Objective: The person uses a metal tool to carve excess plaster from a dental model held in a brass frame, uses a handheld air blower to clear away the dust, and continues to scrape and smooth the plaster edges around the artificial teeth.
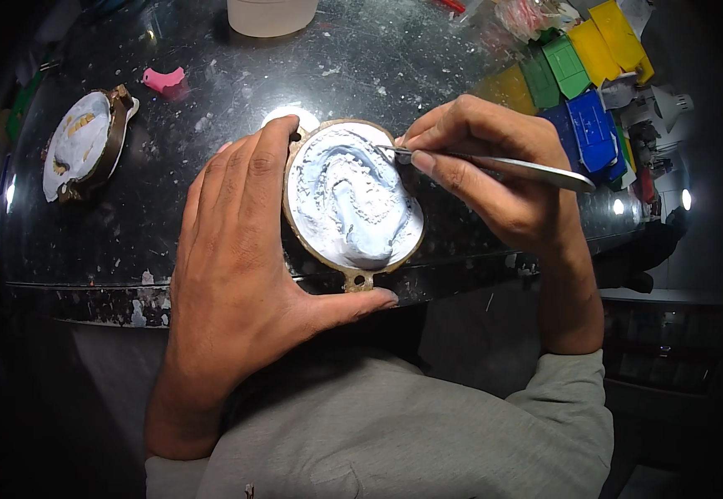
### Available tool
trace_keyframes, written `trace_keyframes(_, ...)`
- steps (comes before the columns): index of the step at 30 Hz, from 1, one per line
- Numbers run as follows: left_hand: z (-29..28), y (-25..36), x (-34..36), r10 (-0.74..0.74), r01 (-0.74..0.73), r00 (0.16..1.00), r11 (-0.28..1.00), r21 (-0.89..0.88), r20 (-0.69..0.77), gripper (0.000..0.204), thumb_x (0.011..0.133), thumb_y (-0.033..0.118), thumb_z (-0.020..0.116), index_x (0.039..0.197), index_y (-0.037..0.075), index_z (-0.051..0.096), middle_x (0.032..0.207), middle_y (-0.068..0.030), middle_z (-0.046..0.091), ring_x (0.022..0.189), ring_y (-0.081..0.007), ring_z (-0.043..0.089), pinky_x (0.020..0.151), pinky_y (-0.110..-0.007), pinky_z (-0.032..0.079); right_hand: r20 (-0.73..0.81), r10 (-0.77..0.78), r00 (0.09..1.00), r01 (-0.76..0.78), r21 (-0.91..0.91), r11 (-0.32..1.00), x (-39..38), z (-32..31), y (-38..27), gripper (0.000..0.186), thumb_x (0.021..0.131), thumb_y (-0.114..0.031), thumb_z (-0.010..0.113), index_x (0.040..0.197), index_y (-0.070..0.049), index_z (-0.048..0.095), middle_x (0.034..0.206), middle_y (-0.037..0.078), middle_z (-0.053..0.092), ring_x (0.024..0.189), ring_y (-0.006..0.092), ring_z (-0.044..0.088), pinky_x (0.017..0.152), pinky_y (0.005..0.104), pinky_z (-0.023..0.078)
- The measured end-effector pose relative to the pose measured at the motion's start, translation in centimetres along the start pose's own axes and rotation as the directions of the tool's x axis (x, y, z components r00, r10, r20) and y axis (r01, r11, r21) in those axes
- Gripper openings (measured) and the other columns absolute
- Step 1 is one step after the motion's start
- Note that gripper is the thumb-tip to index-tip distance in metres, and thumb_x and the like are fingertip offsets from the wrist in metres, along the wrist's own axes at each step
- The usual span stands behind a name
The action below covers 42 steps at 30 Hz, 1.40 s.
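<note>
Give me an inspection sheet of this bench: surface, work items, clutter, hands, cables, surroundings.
Surface: black tabletop, speckled white, front edge with white patches.
Job's things: round metal ring with grooved white filling; slim metal tool.
Clutter: second ring at left, pink piece, translucent tub, clear plastic bags, green bin, blue bin.
Grippers: left hand spread along the ring's left side; right hand grips the tool, tip at the filling's upper right.
Cables: nothing seen.
Surroundings: grey shirt below; picture edges too dark to judge.
</note>
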<state>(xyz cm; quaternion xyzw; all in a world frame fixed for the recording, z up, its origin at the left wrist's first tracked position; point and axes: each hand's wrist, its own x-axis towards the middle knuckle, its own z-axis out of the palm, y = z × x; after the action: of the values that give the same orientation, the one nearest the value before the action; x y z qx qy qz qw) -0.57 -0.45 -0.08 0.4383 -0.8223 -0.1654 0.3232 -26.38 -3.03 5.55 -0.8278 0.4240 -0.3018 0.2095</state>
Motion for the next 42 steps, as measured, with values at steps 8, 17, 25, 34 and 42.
trace_keyframes(8, -0.2, 0.1, -0.1, -0.003, 0.003, 1.000, 1.000, 0.002, 0.002, 0.138, 0.045, 0.059, 0.101, 0.156, 0.000, 0.042, 0.148, -0.0234, 0.055, 0.140, -0.0416, 0.050, 0.120, -0.053, 0.035, -0.065, -0.042, 0.997, 0.042, 0.006, 0.999, -0.7, 0.8, 0.3, 0.009, 0.089, -0.005, 0.076, 0.095, 0.000, 0.072, 0.096, 0.014, 0.079, 0.089, 0.0242, 0.079, 0.078, 0.0335, 0.064)
trace_keyframes(17, 0.0, 0.0, -0.1, -0.002, 0.002, 1.000, 1.000, 0.022, -0.004, 0.140, 0.045, 0.061, 0.100, 0.156, 0.001, 0.042, 0.149, -0.0238, 0.054, 0.141, -0.0418, 0.049, 0.121, -0.053, 0.035, -0.080, -0.168, 0.982, 0.161, -0.088, 0.983, -1.5, 1.4, 0.6, 0.013, 0.087, 0.000, 0.078, 0.098, -0.001, 0.071, 0.102, 0.015, 0.078, 0.095, 0.0262, 0.079, 0.083, 0.0339, 0.064)
trace_keyframes(25, -0.1, 0.2, -0.1, -0.033, 0.032, 0.999, 0.999, 0.022, 0.021, 0.141, 0.044, 0.062, 0.100, 0.157, 0.001, 0.041, 0.150, -0.0227, 0.053, 0.142, -0.0414, 0.049, 0.121, -0.054, 0.034, -0.260, -0.040, 0.965, 0.097, 0.209, 0.973, -3.7, 3.0, 1.4, 0.017, 0.089, 0.002, 0.077, 0.106, 0.002, 0.073, 0.108, 0.017, 0.077, 0.105, 0.0258, 0.077, 0.091, 0.0347, 0.061)
trace_keyframes(34, -0.1, 0.1, 0.0, -0.028, 0.027, 0.999, 0.999, 0.023, 0.025, 0.142, 0.043, 0.062, 0.100, 0.158, 0.002, 0.041, 0.149, -0.0220, 0.054, 0.142, -0.0410, 0.050, 0.122, -0.054, 0.034, -0.163, -0.154, 0.975, 0.165, 0.056, 0.985, -1.9, 1.9, 1.3, 0.017, 0.087, 0.001, 0.079, 0.104, 0.001, 0.075, 0.104, 0.015, 0.078, 0.100, 0.0242, 0.078, 0.089, 0.0346, 0.063)
trace_keyframes(42, -0.2, 0.1, 0.0, -0.027, 0.027, 0.999, 1.000, 0.011, 0.025, 0.141, 0.044, 0.061, 0.100, 0.158, 0.002, 0.042, 0.149, -0.0218, 0.055, 0.142, -0.0406, 0.050, 0.122, -0.053, 0.034, -0.079, -0.114, 0.990, 0.115, 0.009, 0.993, -1.1, 1.0, 1.4, 0.017, 0.087, -0.001, 0.081, 0.104, -0.002, 0.076, 0.102, 0.012, 0.079, 0.095, 0.0216, 0.079, 0.085, 0.0321, 0.064)
